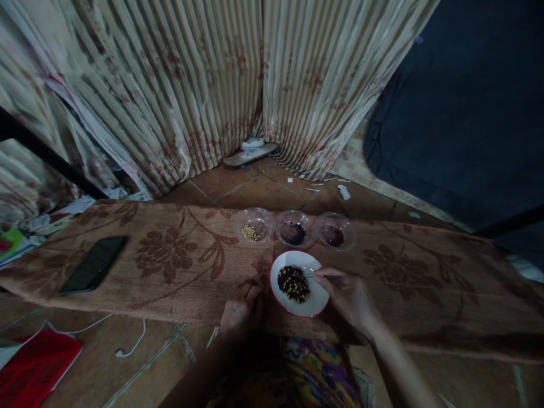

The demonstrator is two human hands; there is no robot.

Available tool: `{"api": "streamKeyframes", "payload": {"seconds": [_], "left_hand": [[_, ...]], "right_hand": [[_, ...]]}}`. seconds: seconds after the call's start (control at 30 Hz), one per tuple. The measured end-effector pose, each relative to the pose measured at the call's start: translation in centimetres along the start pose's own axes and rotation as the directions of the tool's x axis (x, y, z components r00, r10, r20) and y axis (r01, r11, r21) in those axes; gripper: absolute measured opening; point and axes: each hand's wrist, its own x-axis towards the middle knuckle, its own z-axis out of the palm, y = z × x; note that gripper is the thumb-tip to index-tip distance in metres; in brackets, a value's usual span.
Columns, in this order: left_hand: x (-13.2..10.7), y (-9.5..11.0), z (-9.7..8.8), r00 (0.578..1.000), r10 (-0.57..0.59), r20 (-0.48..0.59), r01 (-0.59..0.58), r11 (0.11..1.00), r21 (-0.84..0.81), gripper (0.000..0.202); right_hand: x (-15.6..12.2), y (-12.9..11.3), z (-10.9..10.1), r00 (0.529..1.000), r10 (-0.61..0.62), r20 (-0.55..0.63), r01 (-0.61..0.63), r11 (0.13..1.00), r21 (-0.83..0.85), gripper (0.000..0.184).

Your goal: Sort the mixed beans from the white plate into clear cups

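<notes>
A flowered cloth (170, 255) is lying beneath the white bowl (314, 300) of dark and pale beans (293, 283); striped curtains (204, 85) are hanging beyond it. Your right hand (347, 294) is pinching a thin tool (309, 276), perhaps tweezers, at the bowl's right; your left hand (242, 309) is resting, loosely clenched, to its left.

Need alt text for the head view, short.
The right hand holds what looks like tweezers at a red-rimmed bowl of black and yellow beans; the left hand rests on the patterned cloth beside it. Three clear cups beyond the bowl hold yellow, black and dark reddish contents. A phone lies farther left.
</notes>
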Motion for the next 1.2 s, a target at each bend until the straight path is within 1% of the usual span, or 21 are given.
{"api": "streamKeyframes", "payload": {"seconds": [0.1, 0.17, 0.27, 0.37, 0.43, 0.5, 0.57, 0.67, 0.73, 0.77, 0.83, 0.9, 1.0, 1.07, 1.13, 1.2], "left_hand": [[-0.1, -0.1, 0.1, 1.0, 0.007, -0.005, -0.007, 1.0, -0.003, 0.013], [-0.1, -0.1, 0.2, 1.0, 0.011, -0.009, -0.011, 1.0, 0.004, 0.013], [-0.2, -0.2, 0.3, 1.0, 0.014, -0.006, -0.014, 1.0, 0.015, 0.014], [-0.2, -0.4, 0.5, 1.0, 0.002, -0.002, -0.002, 1.0, 0.022, 0.014], [-0.2, -0.4, 0.5, 1.0, 0.0, 0.001, 0.0, 1.0, 0.018, 0.014], [-0.2, -0.3, 0.5, 1.0, -0.002, -0.003, 0.002, 1.0, 0.014, 0.014], [-0.2, -0.2, 0.4, 1.0, -0.007, -0.01, 0.007, 1.0, 0.01, 0.014], [-0.1, -0.1, 0.3, 1.0, -0.007, -0.006, 0.007, 1.0, 0.0, 0.014], [-0.1, 0.0, 0.3, 1.0, -0.006, -0.003, 0.006, 1.0, -0.004, 0.014], [-0.1, 0.0, 0.2, 1.0, -0.006, -0.002, 0.006, 1.0, -0.005, 0.015], [-0.1, 0.0, 0.2, 1.0, -0.004, 0.005, 0.004, 1.0, -0.002, 0.015], [-0.1, -0.1, 0.2, 1.0, -0.003, 0.01, 0.003, 1.0, 0.001, 0.015], [0.0, 0.0, 0.0, 1.0, -0.001, 0.004, 0.001, 1.0, -0.007, 0.015], [0.0, 0.1, -0.1, 1.0, 0.001, -0.004, -0.001, 1.0, -0.01, 0.014], [0.1, 0.2, -0.2, 1.0, -0.003, -0.004, 0.003, 1.0, -0.003, 0.013], [0.1, 0.2, -0.2, 1.0, -0.009, 0.001, 0.009, 1.0, -0.001, 0.013]], "right_hand": [[-0.9, 0.2, -1.3, 0.996, 0.052, 0.077, -0.045, 0.995, -0.084, 0.025], [-1.2, 0.3, -1.2, 0.99, 0.068, 0.121, -0.054, 0.992, -0.112, 0.025], [-0.9, 0.5, 0.5, 0.988, 0.075, 0.137, -0.067, 0.996, -0.066, 0.022], [0.2, 0.4, 2.4, 0.996, 0.031, 0.083, -0.034, 0.999, 0.03, 0.024], [0.9, 0.1, 2.8, 0.999, -0.018, 0.042, 0.016, 0.998, 0.06, 0.027], [1.1, -0.2, 2.2, 0.999, -0.04, 0.014, 0.039, 0.998, 0.057, 0.027], [0.7, -0.3, 1.0, 1.0, -0.018, 0.007, 0.018, 0.999, 0.029, 0.028], [-0.7, -0.3, -1.0, 0.996, 0.081, 0.04, -0.079, 0.996, -0.038, 0.027], [-1.7, -0.2, -1.6, 0.987, 0.142, 0.071, -0.137, 0.987, -0.079, 0.025], [-2.0, -0.1, -1.6, 0.983, 0.159, 0.087, -0.152, 0.984, -0.089, 0.024], [-2.4, -0.1, -1.0, 0.978, 0.16, 0.133, -0.15, 0.985, -0.088, 0.023], [-2.1, -0.3, 0.4, 0.979, 0.123, 0.165, -0.114, 0.992, -0.063, 0.021], [-0.5, -0.9, 2.6, 0.99, 0.023, 0.136, -0.026, 0.999, 0.024, 0.019], [0.8, -1.3, 3.5, 0.996, -0.033, 0.089, 0.025, 0.996, 0.088, 0.02], [1.6, -1.4, 3.4, 0.998, -0.048, 0.038, 0.043, 0.993, 0.11, 0.021], [1.7, -1.1, 2.5, 1.0, -0.027, 0.011, 0.026, 0.996, 0.088, 0.023]]}}
